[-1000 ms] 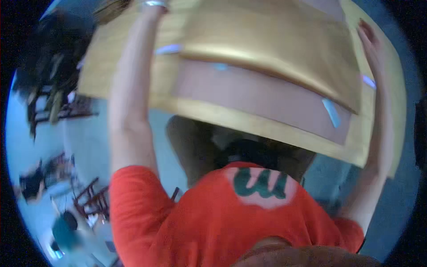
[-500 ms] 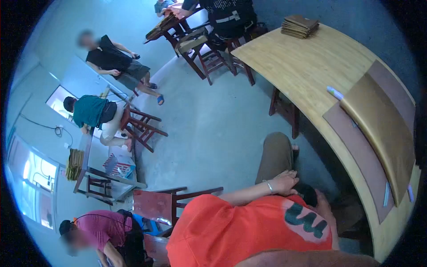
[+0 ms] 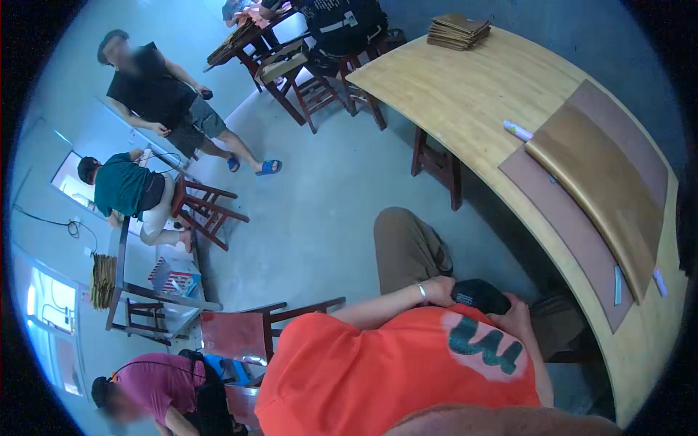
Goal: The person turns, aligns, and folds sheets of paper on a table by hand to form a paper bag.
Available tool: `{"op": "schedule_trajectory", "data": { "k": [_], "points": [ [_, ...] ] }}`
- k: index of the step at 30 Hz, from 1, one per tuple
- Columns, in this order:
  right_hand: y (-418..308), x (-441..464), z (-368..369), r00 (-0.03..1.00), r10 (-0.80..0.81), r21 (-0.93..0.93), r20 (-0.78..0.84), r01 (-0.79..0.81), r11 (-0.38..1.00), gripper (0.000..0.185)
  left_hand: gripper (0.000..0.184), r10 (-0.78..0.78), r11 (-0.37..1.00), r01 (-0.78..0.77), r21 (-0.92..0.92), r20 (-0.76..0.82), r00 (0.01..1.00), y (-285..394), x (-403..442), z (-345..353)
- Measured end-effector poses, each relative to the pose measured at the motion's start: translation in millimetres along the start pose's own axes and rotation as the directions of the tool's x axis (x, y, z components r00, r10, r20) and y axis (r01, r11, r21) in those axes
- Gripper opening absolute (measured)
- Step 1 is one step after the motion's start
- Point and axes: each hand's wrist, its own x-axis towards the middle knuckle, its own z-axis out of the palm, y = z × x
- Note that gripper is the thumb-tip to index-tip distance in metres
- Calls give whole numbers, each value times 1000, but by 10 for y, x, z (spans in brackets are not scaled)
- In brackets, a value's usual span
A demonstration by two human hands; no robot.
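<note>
Hands low in the lap, both drawn in against the body and off the desk (image 3: 472, 94). The left hand (image 3: 438, 291), with a silver band (image 3: 422, 293) at the wrist, rests against one end of a black object (image 3: 480, 296) marked with small pale print. The right hand (image 3: 515, 318) bends over the opposite end. Both touch the object, which sits between them above the red shirt (image 3: 349, 370); how firmly either grips, I cannot tell, as the fingers are partly hidden.

To the right, the desk's near edge curves past the lap, with a gap between it and the right hand. On the desk, a gold sheet (image 3: 600, 182), rounded along its near side, lies over a mauve mat (image 3: 563, 218). A pale blue strip (image 3: 618, 285) lies on the mat beside the sheet, and a purple-and-white piece (image 3: 518, 131) sits at one corner. A brown stack (image 3: 458, 33) stands near the far edge.

Beyond the knee (image 3: 407, 247), grey floor (image 3: 313, 218) stretches left, bordered by a red chair (image 3: 236, 336), a person in teal (image 3: 125, 185) on a stool (image 3: 207, 207), and a standing person in black (image 3: 153, 91)
</note>
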Motion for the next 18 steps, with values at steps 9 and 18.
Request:
{"op": "schedule_trajectory", "data": {
  "k": [9,18],
  "points": [
    [-316,-36,-275,981,-151,-108,-120,138,985,65,61,-123,714,-31,-700,-169,978,-5,-557,-299],
    [-453,-48,-286,927,-339,-82,-161,330,941,63,59,106,151,150,-977,167,980,107,-729,-264]
  ]
}}
